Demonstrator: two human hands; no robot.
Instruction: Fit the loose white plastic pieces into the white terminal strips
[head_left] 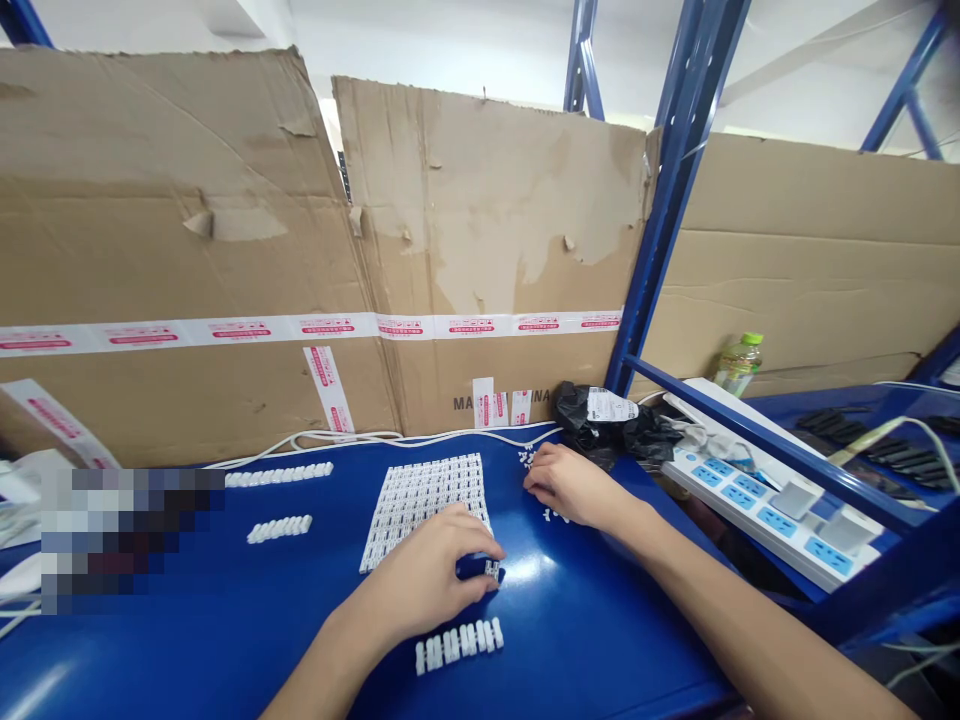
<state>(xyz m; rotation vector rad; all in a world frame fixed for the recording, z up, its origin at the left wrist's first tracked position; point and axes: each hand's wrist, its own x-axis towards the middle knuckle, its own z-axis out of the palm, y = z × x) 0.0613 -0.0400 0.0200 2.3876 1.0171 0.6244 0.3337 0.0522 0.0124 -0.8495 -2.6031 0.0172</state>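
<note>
From the head camera, the left hand [420,572] is curled and narrow, its fingers closed over a small dark blue piece [477,568] at the lower right corner of a sheet of white terminal-block connectors [424,505]. What that piece is can't be told, since the fingers hide most of it. The sheet lies flat on a blue table [600,640], its rows running from 9 to 3 o'clock.

The right hand [574,485] is at about 3 o'clock from the sheet, with its fingers narrowed and low over the table. Whether they pinch anything can't be told. Loose white connector bits [529,458] lie by its fingertips at about 10 o'clock, and a few more [556,516] sit just beneath the hand.

At 6 o'clock from the sheet, a short connector strip [459,645] lies with its long axis crosswise, rising slightly toward 3 o'clock. Two more strips [279,529] [277,475] lie at about 9 o'clock, also crosswise. Work this small would seem to go best with steady fingertip contact, keeping each row square to the sheet's edge.
</note>
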